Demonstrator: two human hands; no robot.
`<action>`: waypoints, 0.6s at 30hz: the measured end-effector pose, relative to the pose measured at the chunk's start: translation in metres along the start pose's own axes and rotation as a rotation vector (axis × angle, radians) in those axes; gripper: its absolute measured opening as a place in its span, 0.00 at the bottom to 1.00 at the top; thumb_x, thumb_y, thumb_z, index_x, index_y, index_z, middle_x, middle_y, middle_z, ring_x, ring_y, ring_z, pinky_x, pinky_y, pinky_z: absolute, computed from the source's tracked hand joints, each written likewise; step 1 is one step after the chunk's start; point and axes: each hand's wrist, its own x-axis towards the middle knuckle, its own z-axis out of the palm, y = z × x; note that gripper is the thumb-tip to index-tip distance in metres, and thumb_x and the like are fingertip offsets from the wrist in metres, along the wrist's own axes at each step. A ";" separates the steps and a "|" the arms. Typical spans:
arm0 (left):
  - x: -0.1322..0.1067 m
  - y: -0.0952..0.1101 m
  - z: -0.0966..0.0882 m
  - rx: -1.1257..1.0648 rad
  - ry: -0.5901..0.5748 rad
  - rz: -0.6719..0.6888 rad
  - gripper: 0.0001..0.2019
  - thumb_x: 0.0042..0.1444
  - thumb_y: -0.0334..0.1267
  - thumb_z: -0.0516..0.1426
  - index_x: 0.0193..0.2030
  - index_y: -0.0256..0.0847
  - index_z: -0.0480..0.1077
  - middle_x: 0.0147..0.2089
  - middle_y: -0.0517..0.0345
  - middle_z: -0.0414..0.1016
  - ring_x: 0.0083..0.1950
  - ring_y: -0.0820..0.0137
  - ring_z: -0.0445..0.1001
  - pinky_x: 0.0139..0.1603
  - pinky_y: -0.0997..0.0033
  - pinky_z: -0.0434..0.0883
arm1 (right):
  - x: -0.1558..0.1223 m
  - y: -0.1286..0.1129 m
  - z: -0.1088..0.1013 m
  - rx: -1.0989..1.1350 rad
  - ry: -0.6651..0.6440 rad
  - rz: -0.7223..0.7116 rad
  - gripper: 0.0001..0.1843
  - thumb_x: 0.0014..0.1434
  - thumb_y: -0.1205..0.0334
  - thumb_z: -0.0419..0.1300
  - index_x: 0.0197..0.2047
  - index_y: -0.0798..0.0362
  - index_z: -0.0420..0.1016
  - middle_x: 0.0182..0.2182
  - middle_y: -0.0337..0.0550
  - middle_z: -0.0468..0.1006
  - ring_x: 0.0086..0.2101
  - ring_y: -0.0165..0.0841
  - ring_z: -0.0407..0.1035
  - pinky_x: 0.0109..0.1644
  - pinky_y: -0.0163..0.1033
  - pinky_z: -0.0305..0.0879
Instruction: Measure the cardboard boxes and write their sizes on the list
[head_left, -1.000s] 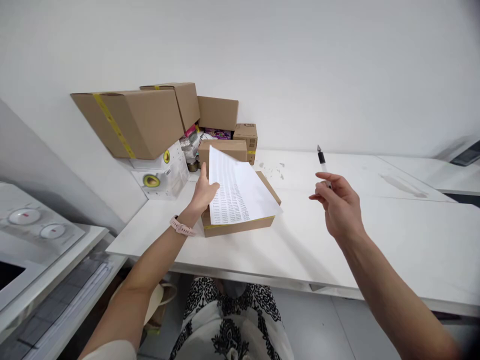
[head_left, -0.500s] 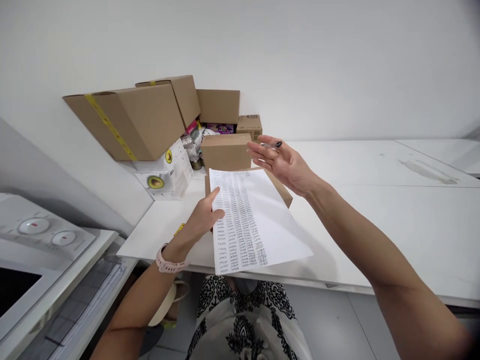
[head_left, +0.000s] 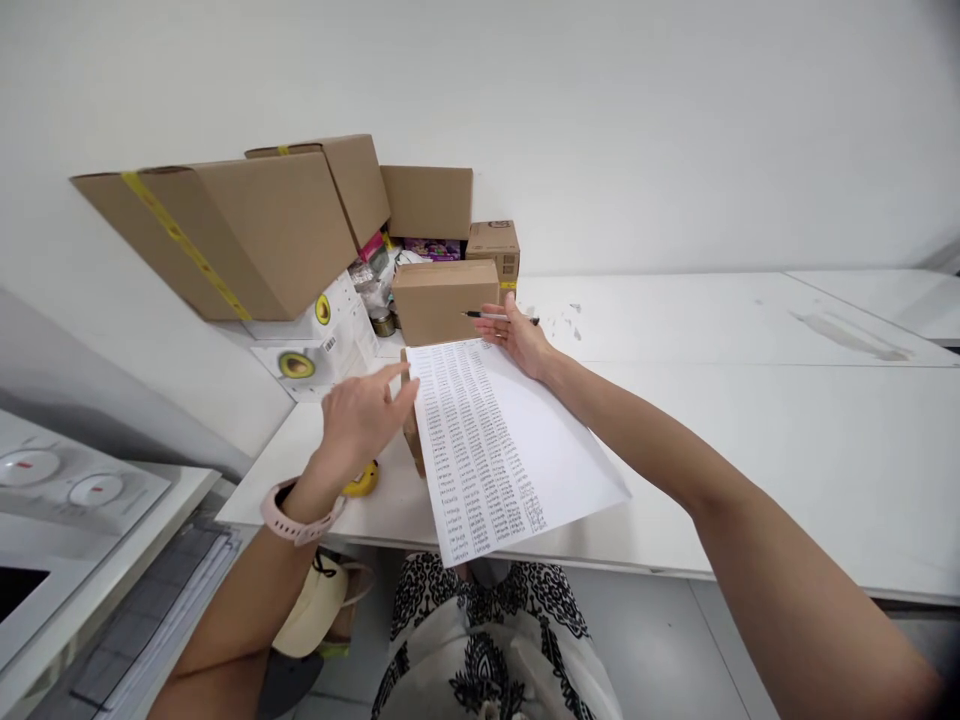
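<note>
printed sheet (head_left: 495, 440) touched by right hand (head_left: 523, 342) pinching pen (head_left: 499, 316); left hand (head_left: 364, 415) loosely open beside it

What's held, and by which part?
Right hand holds a pen by its barrel, over the far edge of the printed sheet. Left hand at its left edge; grip unclear.

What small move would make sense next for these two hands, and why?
Probably lay the left hand flat on the white printed paper sheet to steady it. The sheet lies tilted over a brown cardboard box, overhanging the white table edge; the right hand holds a slim black-tipped pen at its far edge.
</note>
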 end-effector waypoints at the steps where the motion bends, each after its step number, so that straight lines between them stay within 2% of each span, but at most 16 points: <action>1: 0.012 0.001 -0.003 0.024 0.064 0.023 0.20 0.62 0.48 0.54 0.55 0.46 0.79 0.31 0.55 0.80 0.42 0.54 0.79 0.46 0.57 0.70 | 0.000 0.003 -0.002 0.009 -0.005 -0.016 0.27 0.55 0.35 0.66 0.44 0.49 0.75 0.38 0.43 0.80 0.40 0.34 0.72 0.50 0.43 0.68; 2: 0.026 0.003 -0.003 0.014 0.087 0.069 0.18 0.62 0.46 0.54 0.52 0.45 0.79 0.37 0.54 0.82 0.45 0.55 0.79 0.49 0.58 0.70 | 0.000 0.005 -0.004 0.009 -0.003 -0.039 0.24 0.53 0.39 0.70 0.42 0.49 0.75 0.37 0.41 0.79 0.38 0.32 0.71 0.50 0.42 0.67; 4: 0.058 0.007 0.004 -0.073 0.008 0.207 0.17 0.60 0.44 0.56 0.51 0.43 0.77 0.51 0.50 0.81 0.54 0.55 0.76 0.55 0.59 0.69 | 0.000 0.008 -0.007 -0.007 0.042 -0.083 0.22 0.47 0.46 0.76 0.34 0.49 0.73 0.31 0.36 0.74 0.32 0.29 0.66 0.46 0.40 0.65; 6: 0.089 0.012 0.018 -0.166 -0.158 0.253 0.25 0.56 0.46 0.60 0.59 0.40 0.73 0.62 0.45 0.74 0.62 0.52 0.71 0.57 0.58 0.70 | 0.002 0.009 -0.009 -0.023 0.122 -0.098 0.25 0.43 0.47 0.78 0.28 0.49 0.66 0.24 0.32 0.67 0.28 0.27 0.60 0.41 0.38 0.63; 8: 0.114 0.017 0.036 -0.269 -0.349 0.224 0.35 0.53 0.49 0.62 0.67 0.39 0.65 0.68 0.41 0.68 0.65 0.50 0.70 0.57 0.57 0.71 | 0.003 0.008 -0.010 -0.005 0.162 -0.088 0.28 0.45 0.44 0.76 0.26 0.49 0.62 0.22 0.30 0.63 0.26 0.27 0.57 0.37 0.38 0.61; 10: 0.130 0.019 0.053 -0.366 -0.479 0.207 0.40 0.51 0.50 0.64 0.70 0.39 0.63 0.71 0.39 0.65 0.67 0.50 0.69 0.58 0.58 0.71 | 0.003 0.007 -0.011 0.029 0.127 -0.063 0.26 0.49 0.41 0.74 0.28 0.49 0.65 0.23 0.32 0.67 0.27 0.28 0.60 0.38 0.38 0.63; 13: 0.140 0.021 0.072 -0.457 -0.539 0.230 0.35 0.50 0.48 0.64 0.65 0.40 0.69 0.70 0.41 0.68 0.67 0.50 0.70 0.60 0.59 0.70 | 0.004 0.004 -0.011 0.010 0.013 -0.006 0.23 0.46 0.46 0.76 0.33 0.51 0.72 0.27 0.36 0.74 0.30 0.29 0.67 0.39 0.39 0.67; 16: 0.142 0.021 0.082 -0.440 -0.550 0.219 0.29 0.52 0.49 0.62 0.60 0.40 0.73 0.64 0.44 0.75 0.63 0.50 0.74 0.58 0.60 0.71 | 0.009 0.004 -0.013 -0.083 -0.039 0.029 0.23 0.43 0.52 0.79 0.30 0.51 0.70 0.24 0.34 0.71 0.26 0.27 0.65 0.34 0.38 0.67; 18: 0.144 0.021 0.085 -0.378 -0.532 0.191 0.28 0.53 0.50 0.61 0.60 0.42 0.74 0.64 0.47 0.76 0.63 0.51 0.74 0.58 0.60 0.71 | 0.013 0.006 -0.015 -0.164 -0.012 0.020 0.23 0.47 0.50 0.76 0.28 0.50 0.66 0.21 0.32 0.67 0.23 0.26 0.62 0.30 0.37 0.66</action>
